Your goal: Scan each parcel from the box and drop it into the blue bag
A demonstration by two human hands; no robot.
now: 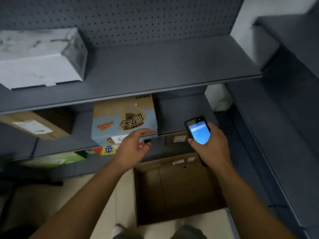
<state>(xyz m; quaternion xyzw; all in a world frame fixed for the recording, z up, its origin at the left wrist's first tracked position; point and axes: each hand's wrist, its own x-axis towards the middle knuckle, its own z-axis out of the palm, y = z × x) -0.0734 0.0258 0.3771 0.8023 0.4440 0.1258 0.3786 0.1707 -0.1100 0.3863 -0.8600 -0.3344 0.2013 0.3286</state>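
An open brown cardboard box (172, 188) sits on the floor below me, and its inside looks bare. My right hand (211, 147) grips a black handheld scanner (198, 130) with a lit blue screen, held above the box's far edge. My left hand (133, 147) hovers with relaxed fingers, holding nothing, just in front of a blue and brown printed carton (124, 119) on the middle shelf. No blue bag is in view.
Grey metal shelving (155, 69) with a pegboard back fills the view. A white wrapped parcel (41, 57) lies on the upper shelf, a brown labelled box (38, 125) on the middle shelf, green and red cartons (69, 156) lower down. More shelving stands at right.
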